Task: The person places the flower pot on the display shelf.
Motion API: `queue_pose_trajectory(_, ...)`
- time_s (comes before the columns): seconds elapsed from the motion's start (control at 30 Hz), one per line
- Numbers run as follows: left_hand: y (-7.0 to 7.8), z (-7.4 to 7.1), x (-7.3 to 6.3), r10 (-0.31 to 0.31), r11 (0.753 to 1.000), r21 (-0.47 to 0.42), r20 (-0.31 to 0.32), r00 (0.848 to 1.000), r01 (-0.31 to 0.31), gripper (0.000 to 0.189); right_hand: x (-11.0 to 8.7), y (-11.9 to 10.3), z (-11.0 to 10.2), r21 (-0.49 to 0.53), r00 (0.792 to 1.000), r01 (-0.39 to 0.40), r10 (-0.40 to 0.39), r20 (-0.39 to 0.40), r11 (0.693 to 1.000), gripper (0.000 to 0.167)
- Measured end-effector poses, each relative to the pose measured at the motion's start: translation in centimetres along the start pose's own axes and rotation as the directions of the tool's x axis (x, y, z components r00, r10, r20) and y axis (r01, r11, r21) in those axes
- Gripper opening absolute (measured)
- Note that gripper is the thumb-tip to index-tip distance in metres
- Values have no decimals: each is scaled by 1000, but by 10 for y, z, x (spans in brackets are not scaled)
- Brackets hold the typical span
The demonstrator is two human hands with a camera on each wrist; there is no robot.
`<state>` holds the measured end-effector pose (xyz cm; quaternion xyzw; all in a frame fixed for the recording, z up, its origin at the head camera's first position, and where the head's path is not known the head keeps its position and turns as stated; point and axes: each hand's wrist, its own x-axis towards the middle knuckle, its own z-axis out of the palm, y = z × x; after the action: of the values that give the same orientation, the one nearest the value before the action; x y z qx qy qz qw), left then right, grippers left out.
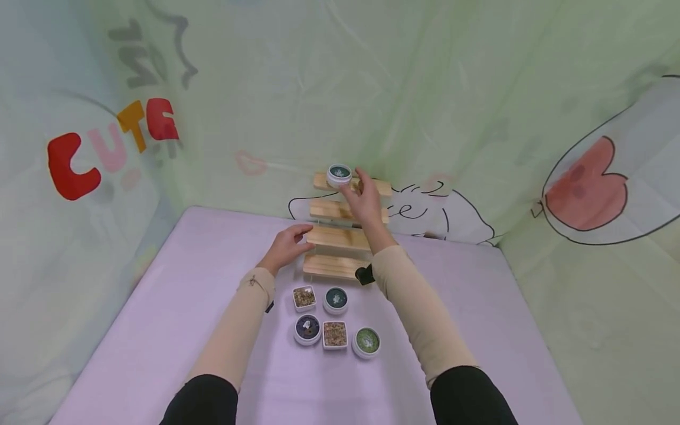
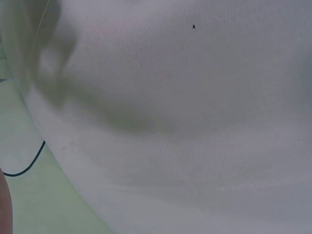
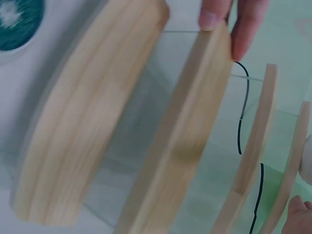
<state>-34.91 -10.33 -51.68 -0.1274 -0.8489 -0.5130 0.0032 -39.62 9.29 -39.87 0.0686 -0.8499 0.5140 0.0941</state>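
Note:
My right hand (image 1: 365, 200) is at the top board of a tiered wooden stand (image 1: 340, 238). Its thumb and forefinger are spread beside a round white jar (image 1: 339, 173) with a dark teal top. That jar sits toward the top board's left end; the right wrist view shows a small gap between the jar (image 3: 306, 161) and the fingertips (image 3: 294, 204). Lower down, my left hand (image 1: 287, 247) grips the left end of the second board from the bottom. In the right wrist view, its fingers (image 3: 210, 15) lie on both sides of that board (image 3: 183, 146).
Before the stand are another teal-topped jar (image 1: 336, 300), a dark-topped jar (image 1: 307, 328), a green-topped jar (image 1: 366, 341) and two square tubs (image 1: 304, 298) of brown bits. A printed cloth (image 1: 255, 88) hangs close behind the stand, which rests on a lilac-covered table (image 1: 223, 260).

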Motion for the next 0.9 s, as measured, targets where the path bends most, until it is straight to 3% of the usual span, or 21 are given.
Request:
queue_pose_trajectory(0.23, -2, -1, 3, 29, 999, 36, -7, 1000, -29, 54, -40, 24, -21, 101, 1000, 22, -24, 20, 995, 62)
queue_pose_trajectory(0.3, -4, 0, 4, 35, 999, 34, -9, 999, -35, 54, -60, 21, -30, 127, 999, 10, -16, 46, 992, 61)
queue_pose_trajectory(0.67, -7, 1, 0, 19, 1000, -21, -17, 1000, -20, 56, -157, 65, -44, 143, 991, 46, -63, 114, 989, 52)
queue_pose_trajectory(0.77, -8, 2, 0, 23, 998, -54, -26, 999, -24, 56, -186, 78, -44, 106, 991, 42, -55, 126, 994, 48)
queue_pose_trajectory(0.9, -9, 3, 0, 24, 998, -65, -26, 999, -26, 55, -220, 95, -45, -34, 989, 56, -51, 140, 998, 45)
